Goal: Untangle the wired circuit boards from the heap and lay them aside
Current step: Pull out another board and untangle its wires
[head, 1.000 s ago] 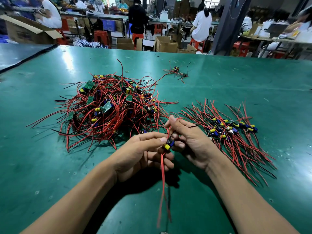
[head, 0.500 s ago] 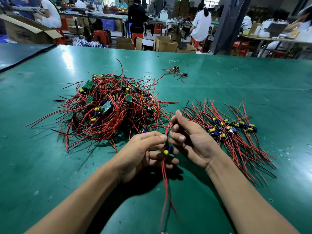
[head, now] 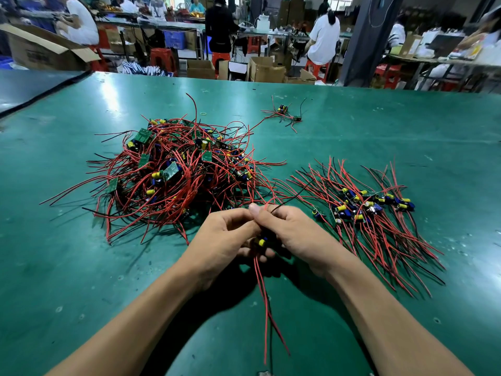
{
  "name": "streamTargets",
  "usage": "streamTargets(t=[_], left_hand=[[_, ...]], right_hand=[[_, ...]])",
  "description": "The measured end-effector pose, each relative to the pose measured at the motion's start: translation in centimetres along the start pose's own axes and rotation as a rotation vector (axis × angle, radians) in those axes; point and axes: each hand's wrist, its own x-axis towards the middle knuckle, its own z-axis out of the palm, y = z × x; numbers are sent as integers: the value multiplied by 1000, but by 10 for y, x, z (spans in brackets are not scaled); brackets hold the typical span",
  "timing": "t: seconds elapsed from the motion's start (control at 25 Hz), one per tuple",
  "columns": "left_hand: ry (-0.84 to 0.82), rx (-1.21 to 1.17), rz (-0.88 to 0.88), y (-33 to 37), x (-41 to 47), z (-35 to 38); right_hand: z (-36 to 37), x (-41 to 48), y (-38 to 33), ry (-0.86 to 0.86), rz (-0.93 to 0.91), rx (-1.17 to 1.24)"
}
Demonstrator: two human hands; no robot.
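One heap [head: 173, 175], one separate bunch [head: 366, 210], one stray cluster [head: 283, 109], one held board [head: 261, 242].

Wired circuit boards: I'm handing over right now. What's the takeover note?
Left hand: grips one wired circuit board, red leads hanging down.
Right hand: pinches its upper wires.
Tangled heap: on the green table at left, many boards remaining.
Done: sorted pile laid out at right.
Left: free the held board, add it to the sorted pile, repeat.
A small stray bundle lies at the far side.
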Motion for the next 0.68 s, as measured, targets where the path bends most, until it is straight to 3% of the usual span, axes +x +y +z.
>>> streamTargets(t=[0.2,0.56,0.68], left_hand=[[-36,46,-30,-1,0,-2],[3,-179,-153,9,-2,0],[-16,-185,-197,11,-2,0]], right_hand=[[-1,0,0,16,31,-27],[-21,0,-6,135,-41,-80],[-19,-1,-5,70,-41,47]])
